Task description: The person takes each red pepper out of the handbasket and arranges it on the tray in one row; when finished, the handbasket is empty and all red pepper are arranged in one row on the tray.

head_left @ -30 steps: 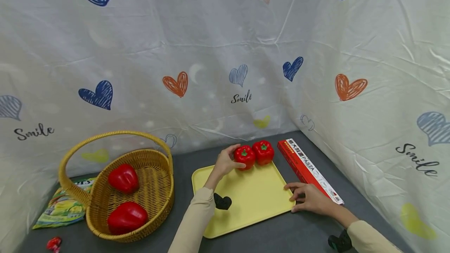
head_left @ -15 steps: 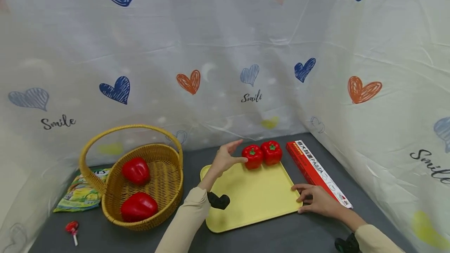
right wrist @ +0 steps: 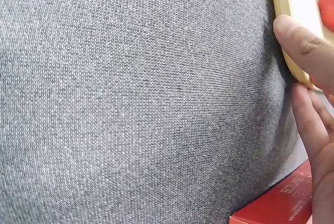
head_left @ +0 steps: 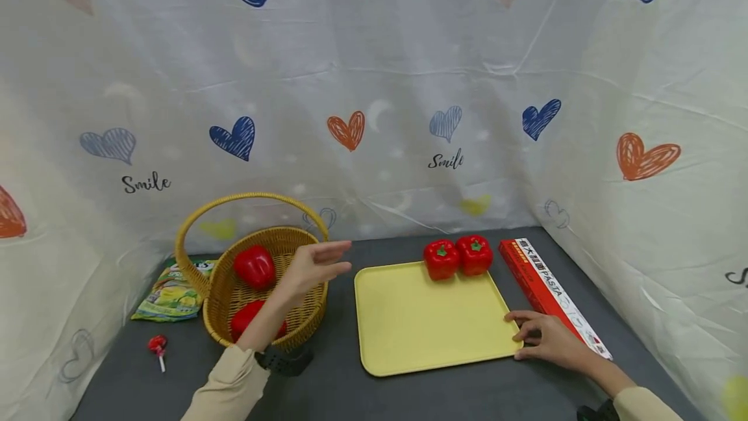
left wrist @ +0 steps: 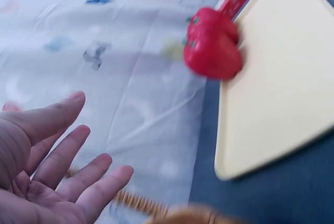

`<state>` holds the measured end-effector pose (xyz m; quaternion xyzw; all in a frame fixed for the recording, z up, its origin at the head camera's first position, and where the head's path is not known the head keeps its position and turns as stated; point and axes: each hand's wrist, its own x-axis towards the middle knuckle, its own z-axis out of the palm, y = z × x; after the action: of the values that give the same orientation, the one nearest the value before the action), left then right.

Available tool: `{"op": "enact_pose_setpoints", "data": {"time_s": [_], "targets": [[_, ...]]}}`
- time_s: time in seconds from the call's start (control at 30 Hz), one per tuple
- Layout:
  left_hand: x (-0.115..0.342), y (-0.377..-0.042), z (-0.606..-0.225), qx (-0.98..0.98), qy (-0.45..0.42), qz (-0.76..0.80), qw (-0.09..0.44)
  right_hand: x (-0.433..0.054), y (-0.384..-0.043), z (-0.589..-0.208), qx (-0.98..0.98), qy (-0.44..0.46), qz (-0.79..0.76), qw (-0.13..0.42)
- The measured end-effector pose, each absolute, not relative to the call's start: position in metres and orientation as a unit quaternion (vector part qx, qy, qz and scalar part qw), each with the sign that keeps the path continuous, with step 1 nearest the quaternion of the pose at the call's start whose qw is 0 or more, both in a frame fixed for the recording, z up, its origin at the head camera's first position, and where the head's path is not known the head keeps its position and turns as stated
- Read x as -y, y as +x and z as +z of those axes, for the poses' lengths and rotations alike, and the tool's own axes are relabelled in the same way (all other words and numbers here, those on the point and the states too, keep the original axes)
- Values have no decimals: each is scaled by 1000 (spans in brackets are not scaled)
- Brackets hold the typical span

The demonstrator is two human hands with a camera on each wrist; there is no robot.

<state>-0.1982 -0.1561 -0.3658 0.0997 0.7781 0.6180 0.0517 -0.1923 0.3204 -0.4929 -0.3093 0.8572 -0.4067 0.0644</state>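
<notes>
My left hand [head_left: 314, 266] is over the right side of the wicker basket [head_left: 318, 317], its fingers extended and nothing held. In the left wrist view that hand [left wrist: 52, 166] shows spread fingers. Inside the basket lie two red bell peppers, one farther back [head_left: 255, 267] and one nearer [head_left: 244, 318], partly covered by my left forearm. Two more red bell peppers, a left one [head_left: 441, 258] and a right one [head_left: 474, 254], stand side by side at the back right of the yellow tray [head_left: 432, 323]. With thumb and fingers, my right hand [head_left: 546, 340] grips the tray's front right corner.
A red and white pasta box [head_left: 552, 294] lies right of the tray, close to my right hand. Behind the basket's left side is a green and yellow snack bag [head_left: 172, 294]. A red lollipop [head_left: 158, 344] lies at the front left. A printed curtain borders the grey table.
My left hand has moved left, away from the peppers on the tray, to over the basket. The head view has turned left. My right hand stays at the tray corner.
</notes>
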Motion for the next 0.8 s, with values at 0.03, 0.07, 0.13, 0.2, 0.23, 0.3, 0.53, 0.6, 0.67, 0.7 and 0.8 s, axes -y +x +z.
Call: {"op": "enact_pose_setpoints", "data": {"time_s": [0.03,0.07,0.13,0.2,0.23,0.3,0.53,0.6,0.67,0.7,0.8], "targets": [[168,-196,-365,-780,86,618,51,-321,-192,-493,-856,-310,-408,64],[180,-194,-364,-782,72,617,50,-322,-192,-493,-855,-311,-409,63],[203,-192,-362,-781,39,621,51,-323,-192,-493,-854,-313,-411,60],[224,-193,-360,-785,12,617,53,-325,-192,-493,-852,-317,-412,54],[233,-194,-360,-787,-2,614,56,-326,-192,-493,-852,-319,-413,50],[247,-198,-358,-799,-31,598,61,-328,-191,-493,-851,-322,-413,44],[271,-213,-359,-909,-83,401,72,-331,-191,-494,-851,-327,-408,40],[272,-217,-359,-934,-84,340,70,-330,-191,-494,-851,-329,-409,39],[273,-221,-359,-947,-88,302,69,-329,-190,-494,-849,-330,-411,38],[273,-223,-359,-947,-95,298,68,-328,-190,-494,-848,-330,-413,39],[273,-228,-362,-940,-122,309,72,-326,-189,-494,-846,-328,-418,42]]}}
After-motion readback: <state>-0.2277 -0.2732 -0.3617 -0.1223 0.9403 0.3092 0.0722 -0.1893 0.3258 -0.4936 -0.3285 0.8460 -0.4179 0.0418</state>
